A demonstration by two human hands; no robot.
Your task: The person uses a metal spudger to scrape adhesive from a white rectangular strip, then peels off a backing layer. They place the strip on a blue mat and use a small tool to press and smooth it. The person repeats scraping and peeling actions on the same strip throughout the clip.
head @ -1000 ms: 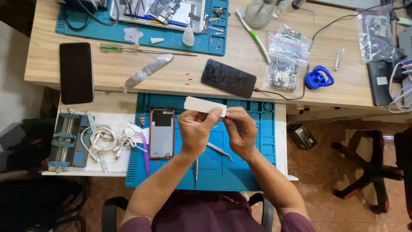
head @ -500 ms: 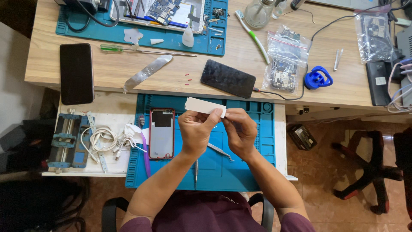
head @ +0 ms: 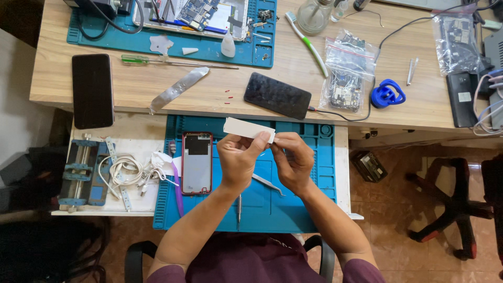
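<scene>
A white strip (head: 249,129) is pinched by the left hand (head: 239,158) and right hand (head: 293,160); circuit boards are held in a clear bag (head: 348,78).

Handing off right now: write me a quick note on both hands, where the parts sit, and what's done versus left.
Left hand: pinching the white strip above the blue mat.
Right hand: fingers at the strip's right end; whether it grips there cannot be told.
Parts: phone frame, red-edged and open, lies on the mat left of the hands. Tweezers lie on the mat under the hands. Dark phone is on the desk above, cable attached.
Done: frame is stripped and laid out.
Left: the strip is in hand, not yet on the frame.
</scene>
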